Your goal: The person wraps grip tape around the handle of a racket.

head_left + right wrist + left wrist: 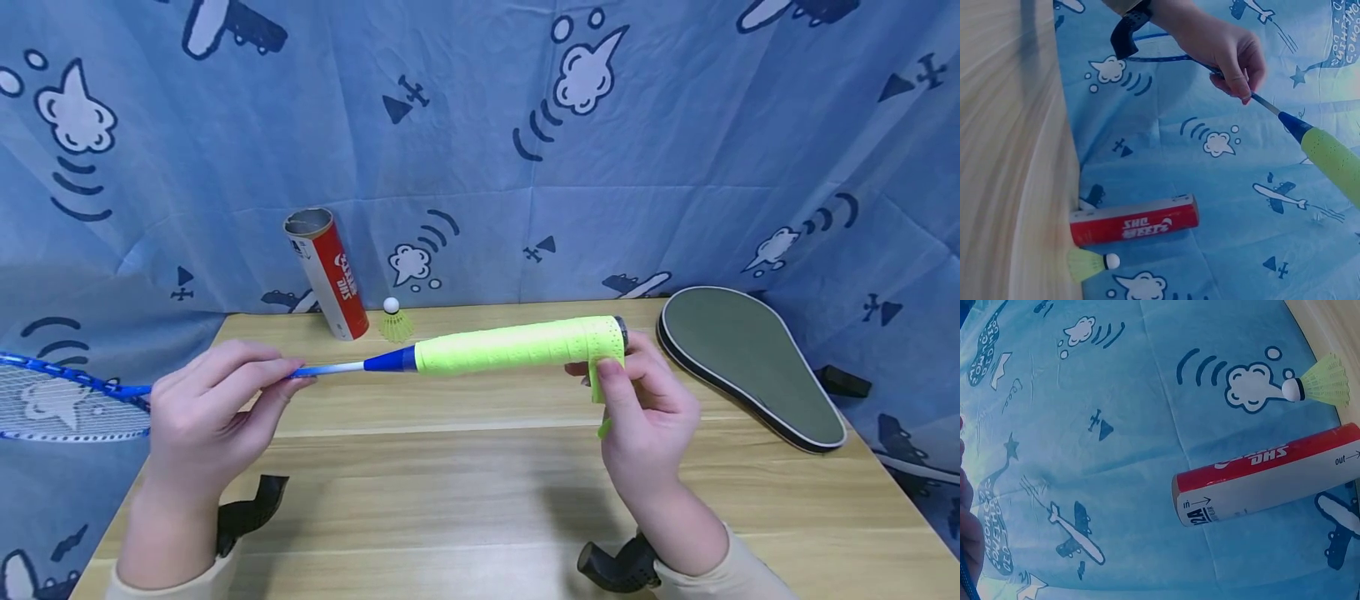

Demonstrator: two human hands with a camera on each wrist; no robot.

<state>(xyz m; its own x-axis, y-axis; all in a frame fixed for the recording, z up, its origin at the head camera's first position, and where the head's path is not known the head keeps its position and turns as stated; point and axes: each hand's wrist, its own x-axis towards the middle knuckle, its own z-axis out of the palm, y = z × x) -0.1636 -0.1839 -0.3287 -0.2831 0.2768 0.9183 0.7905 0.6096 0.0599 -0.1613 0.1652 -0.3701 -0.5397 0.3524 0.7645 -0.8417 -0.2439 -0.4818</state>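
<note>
Above wooden table (480, 467), left to right: left hand (206, 400) pinches thin blue racket shaft (330, 368), racket held level. Neon-yellow perforated grip tape (517, 346) covers handle. Right hand (645, 408) pinches loose tape tail at butt, apparently; keep tension, shaft steady.
</note>
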